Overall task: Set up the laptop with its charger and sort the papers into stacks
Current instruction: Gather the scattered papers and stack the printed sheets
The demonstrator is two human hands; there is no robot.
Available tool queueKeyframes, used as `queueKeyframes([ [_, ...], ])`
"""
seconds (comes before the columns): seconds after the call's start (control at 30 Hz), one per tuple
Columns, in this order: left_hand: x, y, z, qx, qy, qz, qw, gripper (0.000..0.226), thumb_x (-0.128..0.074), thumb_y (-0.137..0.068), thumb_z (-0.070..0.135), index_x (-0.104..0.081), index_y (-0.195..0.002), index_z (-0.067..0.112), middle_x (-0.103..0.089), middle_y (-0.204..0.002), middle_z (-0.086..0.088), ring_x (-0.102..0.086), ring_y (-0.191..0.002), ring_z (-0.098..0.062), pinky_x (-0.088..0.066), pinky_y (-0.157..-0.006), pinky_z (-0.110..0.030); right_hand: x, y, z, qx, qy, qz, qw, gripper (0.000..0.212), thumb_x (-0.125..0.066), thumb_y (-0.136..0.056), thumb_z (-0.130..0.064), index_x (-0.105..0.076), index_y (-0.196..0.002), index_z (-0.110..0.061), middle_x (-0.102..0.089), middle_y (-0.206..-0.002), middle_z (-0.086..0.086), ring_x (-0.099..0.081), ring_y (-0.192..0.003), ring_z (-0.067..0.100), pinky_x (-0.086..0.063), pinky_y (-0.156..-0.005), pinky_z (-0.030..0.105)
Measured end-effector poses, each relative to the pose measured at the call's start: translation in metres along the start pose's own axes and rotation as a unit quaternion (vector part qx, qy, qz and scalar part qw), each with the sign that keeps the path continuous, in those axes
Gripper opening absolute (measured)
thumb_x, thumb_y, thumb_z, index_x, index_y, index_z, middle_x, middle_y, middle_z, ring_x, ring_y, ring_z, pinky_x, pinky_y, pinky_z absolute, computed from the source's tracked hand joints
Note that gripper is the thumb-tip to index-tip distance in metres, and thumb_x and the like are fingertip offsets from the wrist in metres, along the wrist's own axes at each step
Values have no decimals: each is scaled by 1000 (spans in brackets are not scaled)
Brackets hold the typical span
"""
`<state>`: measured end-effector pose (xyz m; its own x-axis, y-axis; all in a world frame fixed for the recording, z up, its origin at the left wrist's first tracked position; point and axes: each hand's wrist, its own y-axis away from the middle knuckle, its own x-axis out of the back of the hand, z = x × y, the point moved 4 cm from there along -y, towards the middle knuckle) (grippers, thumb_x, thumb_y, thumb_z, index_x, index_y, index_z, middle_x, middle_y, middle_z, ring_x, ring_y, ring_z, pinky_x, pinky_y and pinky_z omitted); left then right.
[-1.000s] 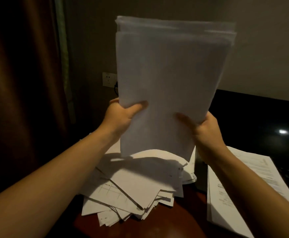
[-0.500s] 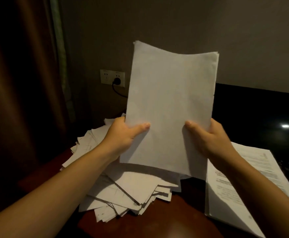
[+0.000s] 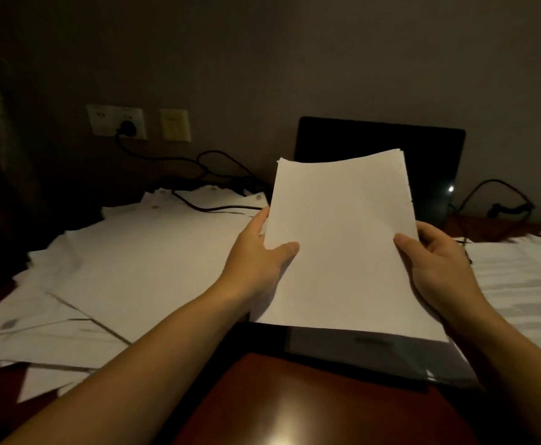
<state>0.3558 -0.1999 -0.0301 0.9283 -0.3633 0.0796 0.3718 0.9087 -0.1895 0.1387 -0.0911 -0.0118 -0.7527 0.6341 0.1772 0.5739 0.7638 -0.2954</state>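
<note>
Head view, dim room.

- Sheaf of blank white papers (image 3: 343,245) held up at mid tabletop, tilted, far edge raised in front of the laptop (image 3: 432,155).
- Left hand (image 3: 256,261) grips the sheaf's left edge: thumb flat on the top sheet, fingers tucked under and hidden.
- Right hand (image 3: 439,261) grips the right edge: thumb on top, fingers curled round the side.
- Laptop open at the far edge of the tabletop (image 3: 294,399), screen dark. Its base shows as a dark strip under the sheaf's near edge.
- Loose heap of papers (image 3: 134,258) spread over the left side of the tabletop, sheets fanned and askew, some hanging past the left edge.
- Printed stack (image 3: 519,277) at the right edge, just beside the right hand.
- Black plug (image 3: 127,126) sits in the wall socket (image 3: 115,122) beyond the far-left corner. Its cable (image 3: 198,203) runs across the far part of the heap toward the laptop; the end is hidden behind the sheaf, so cannot tell whether it is connected.
- Second cable (image 3: 493,194) loops at the far right, past the laptop.
</note>
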Motion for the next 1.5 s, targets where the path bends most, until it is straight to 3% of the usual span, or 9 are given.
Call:
queueKeyframes([
  [0.13, -20, 5, -10, -38, -111, -7, 993, 66, -66, -96, 15, -35, -145, 46, -59, -111, 32, -62, -104, 4, -51, -82, -9, 21, 4, 14, 27, 51, 20, 998, 30, -53, -101, -9, -53, -126, -23, -62, -99, -19, -66, -79, -10, -49, -60, 4],
  [0.23, -29, 10, -18, -61, -183, -22, 981, 73, -62, -98, 17, -25, -155, 44, -44, -140, 28, -48, -121, 6, -42, -100, -18, 29, 4, 24, 37, 116, 24, 992, 46, -56, -99, -11, -47, -143, -21, -61, -120, -10, -62, -104, 6, -50, -71, 4],
  [0.4, -28, 11, -23, -75, -266, -19, 961, 63, -59, -101, 25, -30, -156, 32, -40, -152, 15, -42, -123, 7, -36, -104, -23, 36, -2, 31, 19, 151, 15, 988, 57, -57, -99, -11, -38, -152, -18, -50, -148, 0, -50, -133, 17, -44, -108, 35],
  [0.6, -34, 17, -32, -56, -490, -91, 865, 51, -46, -103, 42, -41, -151, 24, -44, -154, 6, -28, -147, -15, -26, -121, -43, 34, 3, 46, -19, 380, -42, 924, 35, -65, -94, -29, -64, -128, -22, -66, -127, 0, -61, -113, 21, -50, -92, 37],
  [0.83, -39, 23, -24, -57, -487, -61, 869, 53, -50, -100, 48, -46, -149, 28, -45, -154, 9, -27, -148, -14, -23, -120, -42, 30, 9, 42, -41, 521, -62, 850, 35, -55, -94, -43, -59, -122, -21, -61, -117, 7, -52, -109, 28, -45, -74, 37],
  [1.0, -40, 21, -25, -47, -485, -97, 868, 61, -47, -98, 58, -42, -151, 29, -39, -158, 10, -18, -152, -14, -22, -120, -46, 29, 13, 38, -53, 525, -82, 845, 33, -52, -96, -43, -59, -119, -20, -63, -113, 6, -44, -119, 30, -41, -81, 39],
  [1.1, -40, 20, -24, -49, -497, -98, 861, 63, -43, -97, 62, -40, -152, 32, -38, -158, 10, -16, -152, -16, -21, -120, -47, 29, 12, 37, -56, 551, -79, 829, 40, -50, -96, -49, -58, -125, -23, -59, -127, 8, -40, -126, 33, -40, -90, 42],
  [1.27, -43, 20, -26, -48, -543, -128, 829, 65, -31, -100, 64, -27, -157, 34, -22, -166, 6, -4, -155, -20, -12, -123, -47, 10, 17, 34, 3, 529, -149, 836, 56, -47, -95, -61, -44, -145, -37, -16, -165, -1, -3, -152, 28, -17, -118, 54],
  [1.5, -26, 27, -8, -100, -596, -76, 793, 61, -36, -101, 58, -25, -157, 35, -16, -168, 3, 5, -155, -24, -3, -124, -48, -32, 30, 16, 102, 476, -171, 857, 48, -48, -98, -53, -50, -141, -33, -27, -162, -4, -8, -153, 20, -15, -121, 43],
])
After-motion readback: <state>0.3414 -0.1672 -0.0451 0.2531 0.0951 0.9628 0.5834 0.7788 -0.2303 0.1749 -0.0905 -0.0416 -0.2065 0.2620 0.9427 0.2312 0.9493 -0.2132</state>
